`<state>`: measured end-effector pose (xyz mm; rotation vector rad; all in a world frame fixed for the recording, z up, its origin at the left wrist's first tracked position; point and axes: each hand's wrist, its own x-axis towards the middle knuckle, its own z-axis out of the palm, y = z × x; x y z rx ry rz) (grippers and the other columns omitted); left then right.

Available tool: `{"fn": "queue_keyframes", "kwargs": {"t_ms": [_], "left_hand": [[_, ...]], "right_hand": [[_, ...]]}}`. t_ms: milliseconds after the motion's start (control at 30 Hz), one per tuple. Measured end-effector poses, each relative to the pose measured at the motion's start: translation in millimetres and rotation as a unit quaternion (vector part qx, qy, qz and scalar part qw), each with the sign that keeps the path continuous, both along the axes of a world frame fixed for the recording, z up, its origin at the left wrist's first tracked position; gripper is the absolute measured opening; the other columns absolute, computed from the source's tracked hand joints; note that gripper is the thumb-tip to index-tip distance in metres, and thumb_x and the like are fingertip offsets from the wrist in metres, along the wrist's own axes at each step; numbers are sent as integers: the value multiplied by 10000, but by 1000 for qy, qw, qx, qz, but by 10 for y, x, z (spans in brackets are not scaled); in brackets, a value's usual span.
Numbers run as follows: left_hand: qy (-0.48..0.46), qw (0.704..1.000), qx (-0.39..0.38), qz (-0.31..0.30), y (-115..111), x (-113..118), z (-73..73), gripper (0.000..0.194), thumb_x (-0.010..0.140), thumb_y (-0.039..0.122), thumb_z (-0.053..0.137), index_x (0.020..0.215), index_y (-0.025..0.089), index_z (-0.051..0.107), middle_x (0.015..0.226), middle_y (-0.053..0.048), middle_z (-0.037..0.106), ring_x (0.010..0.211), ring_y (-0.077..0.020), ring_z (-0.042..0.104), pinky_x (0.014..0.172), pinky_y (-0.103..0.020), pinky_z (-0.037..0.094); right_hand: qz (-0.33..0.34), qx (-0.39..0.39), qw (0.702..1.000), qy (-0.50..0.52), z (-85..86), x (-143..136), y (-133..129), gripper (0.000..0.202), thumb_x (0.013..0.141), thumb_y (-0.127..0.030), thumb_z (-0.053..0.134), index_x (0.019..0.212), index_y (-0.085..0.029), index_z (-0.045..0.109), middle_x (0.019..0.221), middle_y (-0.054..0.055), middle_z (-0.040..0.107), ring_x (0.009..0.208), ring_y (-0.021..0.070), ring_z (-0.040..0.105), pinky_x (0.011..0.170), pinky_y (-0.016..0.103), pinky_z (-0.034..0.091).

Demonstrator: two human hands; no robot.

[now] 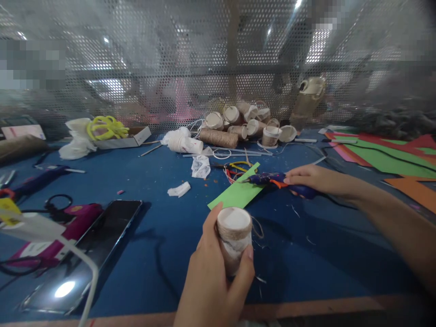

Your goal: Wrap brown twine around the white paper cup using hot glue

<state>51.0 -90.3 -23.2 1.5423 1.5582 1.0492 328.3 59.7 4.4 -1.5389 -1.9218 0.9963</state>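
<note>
My left hand (218,268) is wrapped round a paper cup (234,240) with a band of brown twine under its rim. The cup stands nearly upright, open end up, and a loop of twine sticks out on its right. Farther off, my right hand (304,179) grips a dark blue glue gun (272,179) with an orange trigger. Its nozzle points left, over or on a strip of green paper (233,193); whether it touches, I cannot tell. Behind the strip lie yellow-handled pliers (243,166).
At the back, several twine-wrapped cups (252,125) are piled beside a twine roll (218,137) and stacked paper cups (185,143). A phone (102,240) and magenta power strip (68,231) lie left. Coloured paper sheets (391,154) cover the right. A cable (340,203) trails from the glue gun.
</note>
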Motion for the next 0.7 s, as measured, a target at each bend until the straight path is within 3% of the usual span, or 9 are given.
{"fn": "queue_keyframes", "kwargs": {"t_ms": [100, 267, 433, 533, 700], "left_hand": [[-6, 1000, -6, -2, 0, -5, 15, 698, 900, 367, 542, 1524, 181, 290, 1263, -185, 702, 1179, -387, 681, 976, -575, 526], [-31, 999, -25, -1, -35, -4, 39, 719, 890, 378, 573, 1519, 209, 270, 1289, -164, 697, 1151, -375, 690, 968, -556, 529], [-252, 968, -22, 9, -95, -33, 17, 709, 918, 402, 626, 1503, 255, 254, 1340, -123, 658, 1106, -251, 697, 996, -369, 542], [-324, 945, -52, 13, -101, -88, -12, 715, 864, 479, 716, 1441, 271, 348, 1256, -96, 680, 985, -214, 698, 923, -305, 556], [-383, 917, -109, 2, -96, -176, -15, 740, 765, 522, 795, 1369, 283, 441, 1212, -82, 712, 979, -244, 703, 858, -315, 560]], "right_hand": [[-24, -103, 993, 50, 45, -7, -4, 359, 886, -524, 650, 778, -183, 680, 696, 51, 701, 540, 133, 588, 481, 257, 464], [-84, -25, 979, 186, 116, -110, -54, 317, 843, -505, 716, 796, -201, 641, 748, 28, 644, 583, 122, 559, 506, 266, 488], [-73, 64, 934, 343, 101, -309, -185, 206, 871, -402, 724, 930, -245, 604, 804, 3, 600, 668, 149, 574, 537, 285, 516], [-40, 72, 927, 367, 48, -400, -257, 206, 897, -396, 705, 869, -243, 572, 702, -29, 536, 582, 122, 508, 464, 249, 448], [21, 64, 946, 317, -92, -424, -313, 231, 876, -394, 738, 838, -212, 602, 626, -35, 547, 506, 103, 492, 464, 252, 417]]}}
